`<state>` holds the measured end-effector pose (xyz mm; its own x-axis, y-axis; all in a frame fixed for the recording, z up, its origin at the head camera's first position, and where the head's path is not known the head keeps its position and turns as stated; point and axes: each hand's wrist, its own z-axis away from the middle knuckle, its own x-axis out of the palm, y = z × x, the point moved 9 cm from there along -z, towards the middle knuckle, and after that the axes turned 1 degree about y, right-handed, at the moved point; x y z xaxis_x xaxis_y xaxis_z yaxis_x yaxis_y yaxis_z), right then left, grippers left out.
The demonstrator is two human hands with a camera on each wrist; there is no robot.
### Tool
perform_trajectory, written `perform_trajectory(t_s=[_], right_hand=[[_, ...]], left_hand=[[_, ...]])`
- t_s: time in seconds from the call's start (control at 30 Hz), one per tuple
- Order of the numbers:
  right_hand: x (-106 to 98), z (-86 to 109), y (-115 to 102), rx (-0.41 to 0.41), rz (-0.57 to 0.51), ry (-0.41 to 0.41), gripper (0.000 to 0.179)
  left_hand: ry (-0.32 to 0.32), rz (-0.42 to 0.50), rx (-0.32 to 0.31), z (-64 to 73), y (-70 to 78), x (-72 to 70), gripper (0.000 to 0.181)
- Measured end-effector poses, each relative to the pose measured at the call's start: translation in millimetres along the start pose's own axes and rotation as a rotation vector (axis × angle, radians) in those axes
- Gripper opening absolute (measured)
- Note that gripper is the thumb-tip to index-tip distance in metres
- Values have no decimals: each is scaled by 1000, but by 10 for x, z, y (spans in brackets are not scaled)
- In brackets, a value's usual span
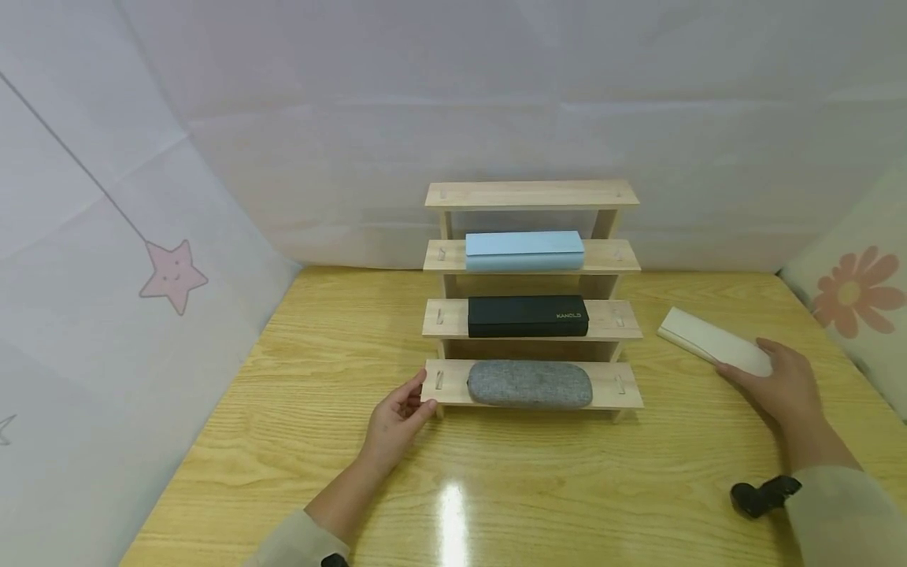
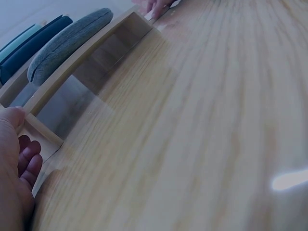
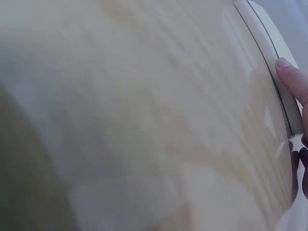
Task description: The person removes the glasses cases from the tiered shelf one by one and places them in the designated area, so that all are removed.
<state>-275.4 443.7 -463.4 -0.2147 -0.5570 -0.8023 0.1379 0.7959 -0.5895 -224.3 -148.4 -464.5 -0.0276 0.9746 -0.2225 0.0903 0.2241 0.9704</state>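
A tiered wooden rack (image 1: pixel 531 194) stands on the table, and my left hand (image 1: pixel 394 421) pinches the left end of its lowest shelf between thumb and fingers. On that shelf lies a grey fabric glasses case (image 1: pixel 530 383). One step up sits a black glasses case (image 1: pixel 527 316), and above it a light blue one (image 1: pixel 524 250). To the right of the rack, my right hand (image 1: pixel 788 384) grips the near end of a cream glasses case (image 1: pixel 716 340). In the right wrist view the thumb (image 3: pixel 291 79) presses on the side of this case.
The wooden table (image 1: pixel 340 339) runs back to a pale cloth backdrop (image 1: pixel 354 157). Cloth side walls bear a pink star (image 1: pixel 173 276) on the left and a flower print (image 1: pixel 850 291) on the right. The rack's top shelf stands nearest the backdrop.
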Motion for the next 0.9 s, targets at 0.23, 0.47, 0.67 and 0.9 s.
perform_trajectory(t_s=[0.23, 0.47, 0.67, 0.9], right_hand=[[-37, 127, 136, 42, -40, -17, 95], [-44, 171, 160, 55, -41, -26, 93], [-52, 155, 171, 76, -38, -27, 92], [-83, 101, 119, 94, -51, -42, 93]], left_hand=[[0, 5, 7, -5, -7, -8, 51], [1, 0, 9, -7, -21, -10, 51], [1, -7, 8, -6, -32, -4, 51], [-4, -6, -11, -9, -37, 8, 52]])
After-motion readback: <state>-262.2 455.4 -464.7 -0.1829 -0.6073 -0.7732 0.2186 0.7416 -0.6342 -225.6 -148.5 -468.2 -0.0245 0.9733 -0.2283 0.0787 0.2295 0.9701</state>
